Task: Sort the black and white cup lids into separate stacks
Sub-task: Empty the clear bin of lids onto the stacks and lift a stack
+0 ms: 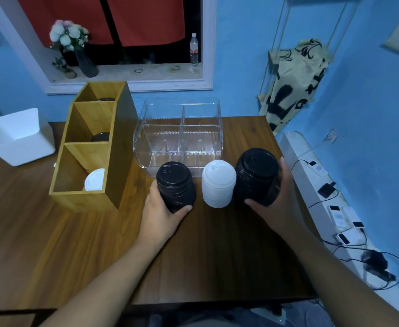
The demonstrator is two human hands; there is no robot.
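Observation:
Three stacks of cup lids stand side by side on the wooden table. My left hand grips a smaller black stack on the left. A white stack stands in the middle, touched by neither hand. My right hand grips a larger black stack on the right. I cannot tell whether either black stack is lifted off the table.
A clear divided plastic bin stands just behind the stacks. To the left is a wooden three-compartment organiser with a white lid in its near section and dark lids further back. A white box sits far left; chargers and cables lie right.

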